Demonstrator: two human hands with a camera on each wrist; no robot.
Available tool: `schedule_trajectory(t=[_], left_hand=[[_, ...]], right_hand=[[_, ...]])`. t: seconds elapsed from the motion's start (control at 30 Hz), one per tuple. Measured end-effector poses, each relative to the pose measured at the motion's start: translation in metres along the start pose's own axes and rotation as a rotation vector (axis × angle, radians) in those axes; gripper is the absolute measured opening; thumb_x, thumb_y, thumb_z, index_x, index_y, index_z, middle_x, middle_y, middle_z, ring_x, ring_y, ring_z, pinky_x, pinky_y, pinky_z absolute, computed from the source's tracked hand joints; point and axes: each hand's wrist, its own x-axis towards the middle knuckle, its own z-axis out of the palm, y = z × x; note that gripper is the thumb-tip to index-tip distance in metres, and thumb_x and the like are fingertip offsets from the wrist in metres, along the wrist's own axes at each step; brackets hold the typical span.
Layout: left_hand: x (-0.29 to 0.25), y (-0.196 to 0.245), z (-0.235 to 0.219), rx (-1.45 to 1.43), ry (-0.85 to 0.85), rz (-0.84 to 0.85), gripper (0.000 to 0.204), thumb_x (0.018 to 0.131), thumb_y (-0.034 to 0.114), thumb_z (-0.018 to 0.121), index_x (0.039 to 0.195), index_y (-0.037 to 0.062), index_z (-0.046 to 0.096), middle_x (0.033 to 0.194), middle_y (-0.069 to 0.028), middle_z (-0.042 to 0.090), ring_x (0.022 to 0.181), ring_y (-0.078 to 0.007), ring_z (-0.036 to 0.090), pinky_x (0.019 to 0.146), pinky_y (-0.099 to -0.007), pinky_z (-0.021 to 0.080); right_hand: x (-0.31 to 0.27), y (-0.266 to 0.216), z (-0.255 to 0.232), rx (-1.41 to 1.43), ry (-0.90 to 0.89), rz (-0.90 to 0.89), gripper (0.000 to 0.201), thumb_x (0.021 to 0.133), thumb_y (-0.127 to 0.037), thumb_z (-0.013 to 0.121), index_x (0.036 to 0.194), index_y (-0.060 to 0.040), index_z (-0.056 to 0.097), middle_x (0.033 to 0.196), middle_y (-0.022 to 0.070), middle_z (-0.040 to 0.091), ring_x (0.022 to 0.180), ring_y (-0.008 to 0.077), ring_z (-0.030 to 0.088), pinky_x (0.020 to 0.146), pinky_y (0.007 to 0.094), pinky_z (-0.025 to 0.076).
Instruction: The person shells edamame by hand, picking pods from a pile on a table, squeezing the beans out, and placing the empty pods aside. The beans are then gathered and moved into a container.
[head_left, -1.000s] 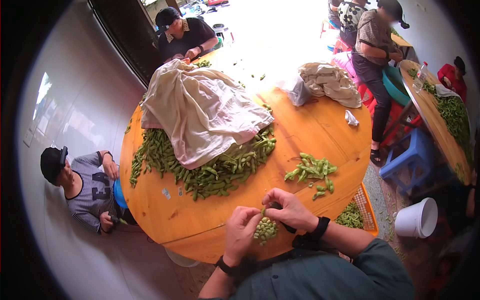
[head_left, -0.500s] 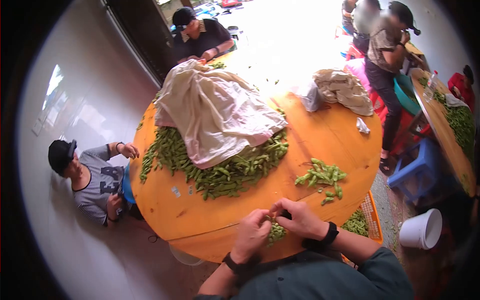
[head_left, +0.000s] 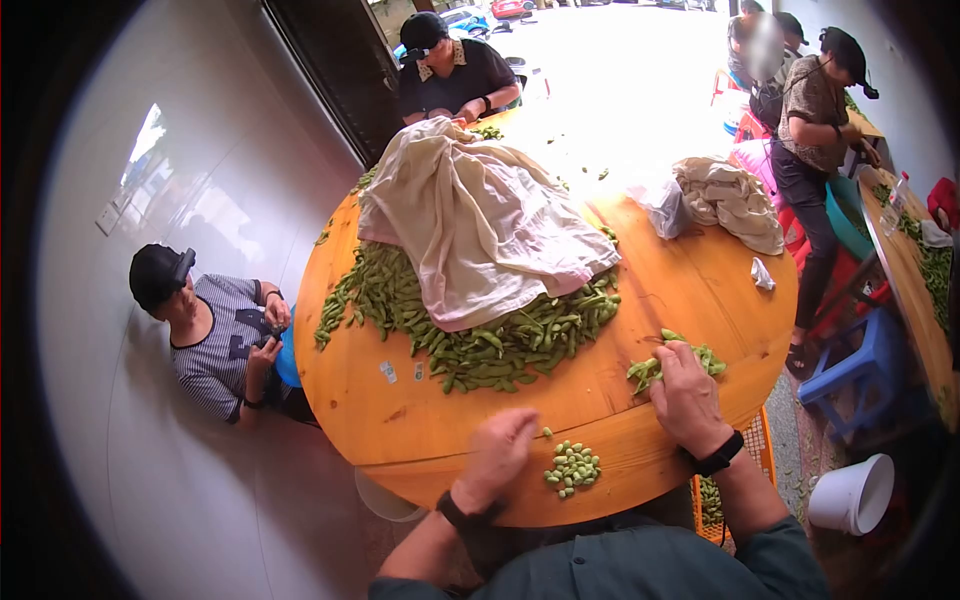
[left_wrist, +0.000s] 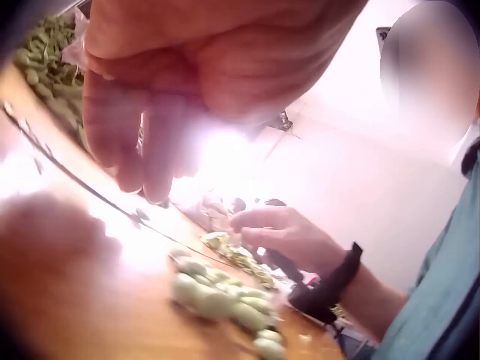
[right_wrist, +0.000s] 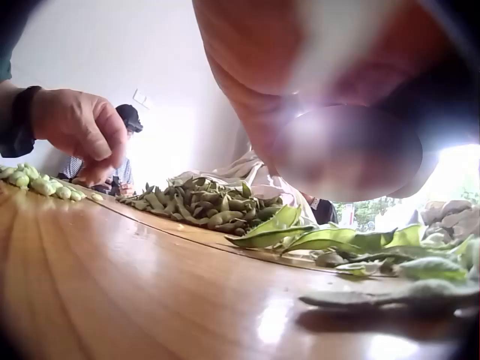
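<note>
In the head view my left hand hangs over the near part of the table, left of a small heap of shelled green beans. Its fingers curl loosely downward in the left wrist view, and no bean shows in them. My right hand is over the small pile of green pods at the right. The left wrist view shows the fingers of that right hand fairly straight above the pods; contact with a pod is hidden. A dark, blurred item lies by its thumb in the right wrist view.
A large pod pile lies under a pale cloth. Crumpled cloth and a plastic bag rest at the back right. Two people work around this table. An orange crate, blue stool and white bucket stand right.
My hands have parted from above the shelled beans: the right moved up and right to the small pod pile, the left moved off leftward. The heap is now uncovered. The head view has shifted.
</note>
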Motion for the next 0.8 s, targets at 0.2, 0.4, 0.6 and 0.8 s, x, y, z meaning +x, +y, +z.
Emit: schedule_trajectory(t=[0.2,0.4,0.6,0.8], left_hand=[[0.047,-0.032,-0.023,0.477,0.145,0.101,0.023,0.084,0.005,0.066,0.108,0.0053,0.064,0.095,-0.0141,0.058,0.086,-0.0343,0.061,0.074,-0.0424,0.050],[0.050,-0.034,-0.025,0.591,0.166,0.085,0.024,0.079,0.005,0.072,0.101,0.0078,0.062,0.096,-0.0113,0.055,0.092,-0.0317,0.060,0.077,-0.0422,0.050],[0.046,-0.029,-0.031,0.583,0.159,0.102,0.017,0.078,0.007,0.073,0.092,0.0070,0.063,0.094,-0.0099,0.057,0.089,-0.0306,0.059,0.076,-0.0405,0.049],[0.031,-0.024,-0.027,0.452,0.194,0.091,0.012,0.082,0.008,0.071,0.089,0.0050,0.063,0.084,-0.0091,0.060,0.079,-0.0281,0.061,0.069,-0.0374,0.049]], right_hand=[[-0.014,-0.016,0.011,0.221,-0.262,-0.044,0.024,0.083,0.000,0.057,0.108,0.0002,0.060,0.096,0.0186,0.063,0.095,0.0375,0.062,0.079,0.0436,0.051],[-0.020,-0.034,0.029,0.448,-0.404,-0.090,0.024,0.088,0.000,0.054,0.111,0.0023,0.061,0.093,0.0208,0.065,0.088,0.0383,0.065,0.077,0.0436,0.053],[-0.018,-0.039,0.031,0.495,-0.333,-0.084,0.024,0.088,-0.001,0.055,0.111,0.0004,0.062,0.098,0.0213,0.066,0.091,0.0390,0.064,0.078,0.0448,0.053],[-0.013,-0.037,0.023,0.530,-0.362,-0.039,0.018,0.089,-0.002,0.055,0.104,-0.0005,0.064,0.089,0.0205,0.068,0.082,0.0378,0.066,0.074,0.0431,0.054]])
